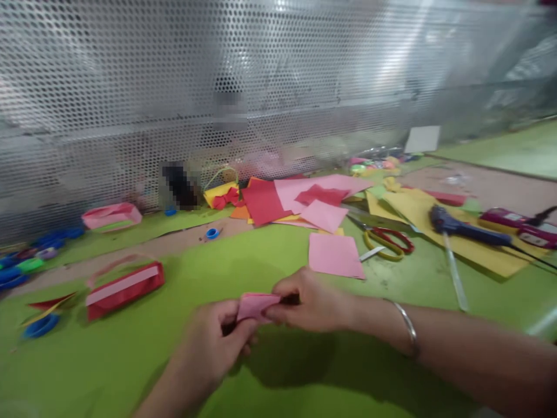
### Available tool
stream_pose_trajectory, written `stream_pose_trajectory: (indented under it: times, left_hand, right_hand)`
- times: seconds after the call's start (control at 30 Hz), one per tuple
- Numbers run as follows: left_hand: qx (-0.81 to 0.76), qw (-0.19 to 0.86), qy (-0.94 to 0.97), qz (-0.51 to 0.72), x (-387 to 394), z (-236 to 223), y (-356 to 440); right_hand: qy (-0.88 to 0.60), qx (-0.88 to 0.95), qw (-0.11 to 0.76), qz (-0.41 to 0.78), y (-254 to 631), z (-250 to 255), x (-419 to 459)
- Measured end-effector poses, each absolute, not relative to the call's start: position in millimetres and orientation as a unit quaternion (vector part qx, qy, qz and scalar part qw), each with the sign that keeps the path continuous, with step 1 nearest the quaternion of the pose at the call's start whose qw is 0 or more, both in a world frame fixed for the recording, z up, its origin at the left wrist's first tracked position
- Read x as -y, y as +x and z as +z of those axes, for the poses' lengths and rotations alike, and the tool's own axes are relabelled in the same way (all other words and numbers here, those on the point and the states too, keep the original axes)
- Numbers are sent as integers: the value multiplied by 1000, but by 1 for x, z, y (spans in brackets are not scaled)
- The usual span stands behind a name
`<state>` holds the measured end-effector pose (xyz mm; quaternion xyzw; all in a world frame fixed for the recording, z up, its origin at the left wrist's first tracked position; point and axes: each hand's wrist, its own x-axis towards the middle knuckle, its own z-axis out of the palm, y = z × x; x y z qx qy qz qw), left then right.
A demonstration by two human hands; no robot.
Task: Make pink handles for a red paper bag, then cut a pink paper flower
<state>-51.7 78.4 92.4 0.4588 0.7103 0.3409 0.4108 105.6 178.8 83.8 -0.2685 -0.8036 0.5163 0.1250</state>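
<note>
A small folded piece of pink paper point(256, 306) is held above the green tabletop between both hands. My left hand point(217, 337) pinches its left end between thumb and fingers. At its right end, the thumb and forefinger of my right hand point(311, 302) are closed on it. Just beyond my right hand lies a square pink sheet point(335, 255). Scissors point(387, 242) with red and yellow handles rest to the right of that sheet. Off to the left sits a small red paper bag point(126, 290) with a pink strip and a handle.
A glue gun point(470, 229) with its cord lies on yellow paper point(500, 255) at right. Red and pink sheets point(265, 200) overlap at the back. A pink paper piece point(112, 216) and blue rings point(41, 325) are at left. A perforated metal panel point(174, 69) stands behind.
</note>
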Motion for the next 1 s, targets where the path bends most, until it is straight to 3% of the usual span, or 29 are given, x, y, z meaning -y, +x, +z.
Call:
stream_pose_trajectory:
  times: [0.13,0.2,0.33,0.5,0.63,0.77,0.9,1.0]
  left_hand:
    - [-695,384,448,410,-81,96,-51]
    - [-686,412,415,432,-83,95,-50]
    - [-684,470,398,392,-87,90,-53]
    - [-706,418,360,443,-88,81,-65]
    - [-672,462,269,513,-86,76,-69]
    - [-627,494,178,575,-82,79,-64]
    - [-606,515,132,592,-82,86,-57]
    - [-591,519,128,604,-83,87,-54]
  right_hand:
    - [-274,655,113,695,102,81,-183]
    - [-270,640,120,710,101,80,-182]
    - [-247,784,92,562,105,94,-182]
    - [-304,851,181,388,142,149,-201]
    - [-421,847,239,218,198,172,-226]
    - [-530,799,251,134,246,135,-248]
    - [-560,765,280,150,261,77,-263]
    - [-571,731,338,159,258,62,-276]
